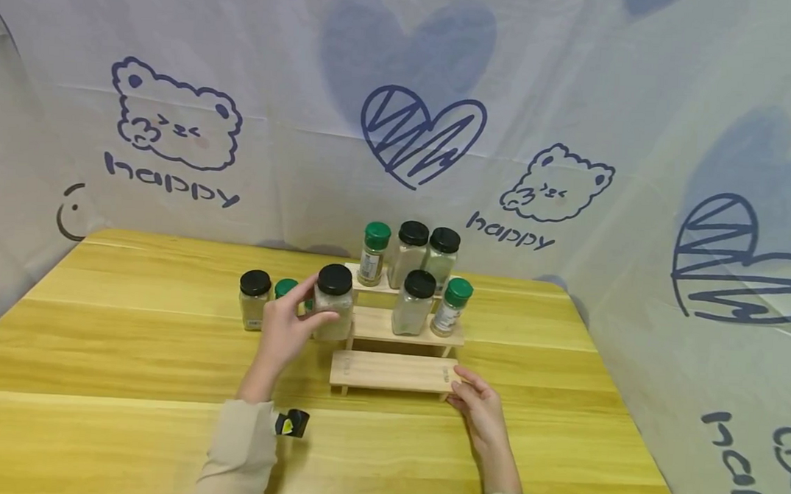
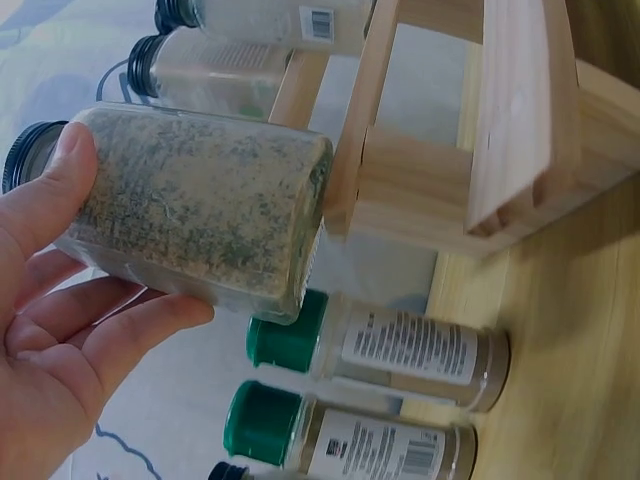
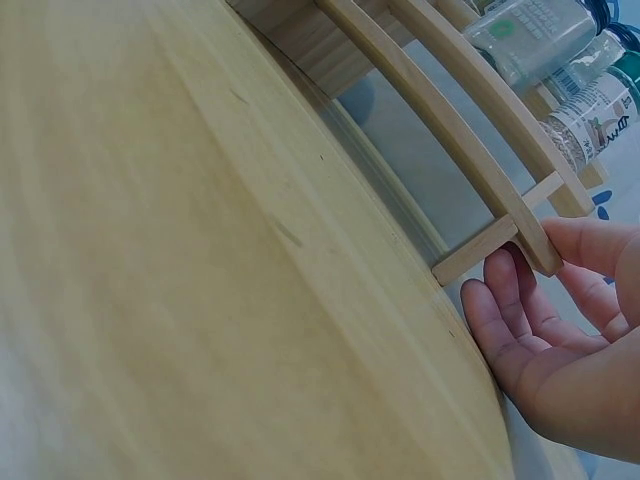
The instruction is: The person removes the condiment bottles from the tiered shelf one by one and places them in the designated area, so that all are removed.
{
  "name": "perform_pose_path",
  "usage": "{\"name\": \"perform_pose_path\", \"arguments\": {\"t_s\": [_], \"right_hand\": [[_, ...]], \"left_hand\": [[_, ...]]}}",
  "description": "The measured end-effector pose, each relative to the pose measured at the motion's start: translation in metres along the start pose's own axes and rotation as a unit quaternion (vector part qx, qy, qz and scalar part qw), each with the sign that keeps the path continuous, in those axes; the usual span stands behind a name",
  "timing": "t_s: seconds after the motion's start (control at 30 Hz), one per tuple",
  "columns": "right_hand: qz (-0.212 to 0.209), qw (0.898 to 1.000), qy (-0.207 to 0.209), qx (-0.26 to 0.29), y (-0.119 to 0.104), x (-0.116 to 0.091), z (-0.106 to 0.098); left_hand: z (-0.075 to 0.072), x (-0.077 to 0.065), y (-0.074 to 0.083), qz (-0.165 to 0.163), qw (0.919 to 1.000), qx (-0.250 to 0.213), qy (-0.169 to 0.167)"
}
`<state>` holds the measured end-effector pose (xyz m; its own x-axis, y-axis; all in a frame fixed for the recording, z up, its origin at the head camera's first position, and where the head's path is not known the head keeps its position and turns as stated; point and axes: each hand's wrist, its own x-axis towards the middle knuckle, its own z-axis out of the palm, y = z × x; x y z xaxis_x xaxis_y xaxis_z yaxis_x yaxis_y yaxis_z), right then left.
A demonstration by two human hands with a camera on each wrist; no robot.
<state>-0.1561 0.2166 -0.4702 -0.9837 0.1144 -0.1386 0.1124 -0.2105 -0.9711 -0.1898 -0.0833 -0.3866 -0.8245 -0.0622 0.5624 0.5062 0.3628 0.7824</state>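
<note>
My left hand (image 1: 286, 331) holds a square clear spice jar (image 1: 333, 314) with a black lid, thumb on one side and fingers on the other. In the left wrist view the jar (image 2: 200, 205) shows a tan, dark-flecked filling, raised beside the wooden tiered spice rack (image 2: 525, 110). At the right end of the rack's bare lowest step (image 1: 390, 370), my right hand (image 1: 484, 413) grips the board. The right wrist view has that hand (image 3: 560, 345) with its thumb above the step end and fingers curled beneath.
Two black-lidded jars (image 1: 408, 255) and a green-capped bottle (image 1: 371, 255) stand on the top step. The middle step carries a black-lidded jar (image 1: 413, 307) and a green-capped bottle (image 1: 450, 308). Left of the rack, another black-lidded jar (image 1: 254, 303) stands near green-capped bottles (image 2: 390, 345).
</note>
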Motion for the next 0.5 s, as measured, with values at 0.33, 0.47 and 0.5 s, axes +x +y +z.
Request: {"name": "perform_pose_path", "arguments": {"t_s": [0.33,0.47,0.5], "right_hand": [[-0.001,1.000,0.002,-0.002,0.003,0.001,-0.001],[-0.001,1.000,0.003,-0.002,0.004,0.001,-0.001],[-0.002,1.000,0.003,-0.002,0.004,0.002,-0.002]], "left_hand": [[-0.014,-0.007,-0.006,0.010,0.9995,-0.028,0.006],[-0.018,-0.009,-0.009,0.001,0.9992,-0.039,0.008],[-0.019,-0.010,-0.010,-0.001,0.9991,-0.041,0.008]]}}
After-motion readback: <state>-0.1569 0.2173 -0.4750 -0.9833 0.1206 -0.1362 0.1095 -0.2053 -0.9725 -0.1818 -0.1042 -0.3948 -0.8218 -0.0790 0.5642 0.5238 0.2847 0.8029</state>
